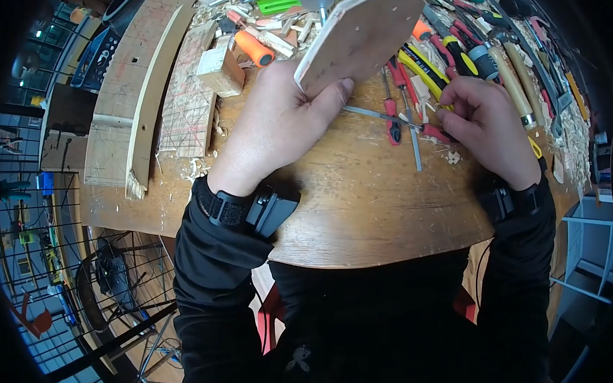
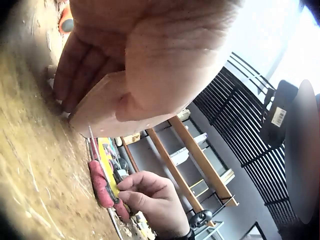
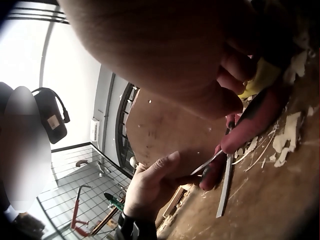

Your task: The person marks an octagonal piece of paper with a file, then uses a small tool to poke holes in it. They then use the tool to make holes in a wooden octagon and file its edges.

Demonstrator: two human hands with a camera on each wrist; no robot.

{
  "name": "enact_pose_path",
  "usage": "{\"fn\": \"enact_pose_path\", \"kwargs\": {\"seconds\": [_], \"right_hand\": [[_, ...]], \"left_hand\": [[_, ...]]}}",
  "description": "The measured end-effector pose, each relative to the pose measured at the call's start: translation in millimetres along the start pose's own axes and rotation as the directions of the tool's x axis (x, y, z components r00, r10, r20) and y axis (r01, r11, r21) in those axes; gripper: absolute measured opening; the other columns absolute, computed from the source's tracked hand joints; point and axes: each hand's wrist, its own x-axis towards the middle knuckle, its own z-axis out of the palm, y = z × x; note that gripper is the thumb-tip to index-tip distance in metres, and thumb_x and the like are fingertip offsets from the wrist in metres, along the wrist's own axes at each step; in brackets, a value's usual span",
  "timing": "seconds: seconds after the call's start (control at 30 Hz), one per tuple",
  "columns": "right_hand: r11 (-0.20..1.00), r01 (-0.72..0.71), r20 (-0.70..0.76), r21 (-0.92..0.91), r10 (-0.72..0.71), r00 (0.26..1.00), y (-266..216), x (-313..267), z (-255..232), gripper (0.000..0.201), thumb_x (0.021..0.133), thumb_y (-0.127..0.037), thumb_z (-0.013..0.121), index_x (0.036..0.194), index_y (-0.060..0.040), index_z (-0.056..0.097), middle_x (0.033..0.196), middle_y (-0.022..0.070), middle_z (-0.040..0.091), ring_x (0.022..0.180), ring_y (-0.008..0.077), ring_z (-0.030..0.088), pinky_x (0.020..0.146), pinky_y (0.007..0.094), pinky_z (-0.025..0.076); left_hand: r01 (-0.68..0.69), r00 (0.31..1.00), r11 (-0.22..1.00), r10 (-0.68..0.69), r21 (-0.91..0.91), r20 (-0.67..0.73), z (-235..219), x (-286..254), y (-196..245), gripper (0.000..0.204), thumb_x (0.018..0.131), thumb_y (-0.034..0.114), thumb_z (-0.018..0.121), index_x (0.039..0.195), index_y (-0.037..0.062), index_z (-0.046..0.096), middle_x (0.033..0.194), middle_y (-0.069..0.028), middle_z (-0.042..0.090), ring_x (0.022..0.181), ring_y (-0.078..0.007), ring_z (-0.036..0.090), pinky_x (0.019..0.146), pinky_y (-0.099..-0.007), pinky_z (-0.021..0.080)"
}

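Note:
My left hand [image 1: 276, 121] grips a flat wooden board [image 1: 361, 38] with angled corners, its thumb across the near face and its fingers behind. The board stands tilted above the table. My right hand [image 1: 481, 119] has loosely bent fingers close over a red-handled file [image 1: 435, 132]; nothing shows between them. In the right wrist view, that file's red and black handle [image 3: 255, 120] lies under the fingertips. Its thin blade points toward my left hand. Another flat blade [image 3: 225, 190] crosses beneath it, and a red handle [image 1: 392, 123] lies alongside.
A yellow cutter [image 1: 424, 70], chisels with wooden handles [image 1: 514, 80] and several other tools crowd the right side. To the left lie a wooden block [image 1: 220, 72], a marked board [image 1: 186, 104] and a long curved strip [image 1: 152, 102]. Wood shavings [image 1: 571, 139] cover the right edge.

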Motion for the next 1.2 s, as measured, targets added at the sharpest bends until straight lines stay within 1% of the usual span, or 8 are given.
{"fn": "enact_pose_path", "kwargs": {"seconds": [0.17,0.4,0.5,0.7,0.77,0.87,1.07,1.2], "right_hand": [[0.997,0.067,0.033,-0.047,-0.065,0.997,-2.8,-0.9,-2.3,0.010,0.077,-0.007,0.069,0.075,0.0011,0.063,0.067,0.0128,0.059,0.058,0.0257,0.059,0.055,0.0358,0.045],[0.996,0.087,0.109,-0.004,-0.086,0.990,1.1,-0.4,-3.9,0.011,0.077,-0.007,0.069,0.074,0.0010,0.062,0.067,0.0122,0.057,0.056,0.0245,0.057,0.055,0.0349,0.043],[0.992,0.053,0.153,0.115,-0.070,0.986,0.7,-2.2,-4.1,0.014,0.075,-0.008,0.071,0.072,0.0002,0.060,0.064,0.0107,0.054,0.055,0.0225,0.055,0.054,0.0339,0.043],[0.969,0.188,0.109,0.163,-0.207,0.972,1.3,-2.8,-3.7,0.018,0.071,-0.010,0.074,0.072,-0.0003,0.059,0.067,0.0109,0.053,0.060,0.0243,0.056,0.055,0.0345,0.043],[0.967,0.244,0.152,0.069,-0.252,0.956,1.8,-3.5,-5.6,0.017,0.070,-0.009,0.073,0.072,0.0001,0.059,0.071,0.0125,0.055,0.065,0.0284,0.058,0.058,0.0369,0.044],[0.965,0.260,0.152,0.035,-0.263,0.953,0.7,-4.4,-4.4,0.015,0.068,-0.007,0.072,0.071,0.0004,0.060,0.072,0.0135,0.056,0.068,0.0318,0.059,0.061,0.0389,0.045],[0.979,0.204,0.220,-0.018,-0.195,0.956,-1.4,-5.2,-5.5,0.010,0.068,-0.002,0.070,0.074,0.0009,0.062,0.071,0.0115,0.055,0.070,0.0286,0.058,0.062,0.0368,0.044],[0.977,0.213,0.181,0.028,-0.214,0.960,-0.5,-4.3,-4.0,0.010,0.070,-0.004,0.067,0.069,0.0010,0.059,0.068,0.0133,0.054,0.065,0.0301,0.058,0.060,0.0387,0.045]], "left_hand": [[0.032,0.999,0.999,-0.032,-0.012,0.014,-1.1,-0.3,-0.9,0.027,0.090,0.018,0.064,0.099,-0.0072,0.064,0.064,-0.0125,0.063,0.057,-0.0170,0.059,0.056,-0.0321,0.049],[0.067,0.998,0.997,-0.065,-0.043,0.027,-1.3,-0.2,1.5,0.028,0.091,0.018,0.064,0.101,-0.0083,0.064,0.070,-0.0129,0.066,0.063,-0.0161,0.061,0.060,-0.0315,0.050],[0.087,0.996,0.995,-0.086,-0.048,0.032,-1.4,-0.5,2.3,0.029,0.091,0.019,0.064,0.102,-0.0083,0.064,0.073,-0.0135,0.067,0.065,-0.0159,0.062,0.062,-0.0316,0.051],[0.059,0.998,0.997,-0.058,-0.051,0.026,-1.1,-1.0,2.7,0.030,0.092,0.020,0.064,0.104,-0.0079,0.063,0.076,-0.0141,0.068,0.068,-0.0162,0.062,0.064,-0.0321,0.051],[0.053,0.998,0.997,-0.052,-0.051,0.025,-0.7,-1.0,2.3,0.030,0.092,0.020,0.064,0.104,-0.0079,0.063,0.076,-0.0145,0.068,0.068,-0.0165,0.062,0.064,-0.0322,0.051],[0.033,0.999,0.999,-0.033,-0.041,0.022,-0.4,-0.8,1.0,0.030,0.092,0.020,0.064,0.104,-0.0077,0.063,0.075,-0.0150,0.067,0.067,-0.0171,0.062,0.063,-0.0326,0.051],[0.010,0.999,1.000,-0.010,0.003,0.042,-0.9,-0.6,-0.2,0.030,0.091,0.020,0.065,0.104,-0.0070,0.064,0.072,-0.0163,0.067,0.064,-0.0195,0.063,0.061,-0.0337,0.050],[-0.016,0.999,1.000,0.016,0.001,0.042,0.3,-0.5,-0.7,0.030,0.089,0.020,0.066,0.103,-0.0060,0.064,0.072,-0.0174,0.066,0.063,-0.0215,0.063,0.060,-0.0344,0.050]]}}
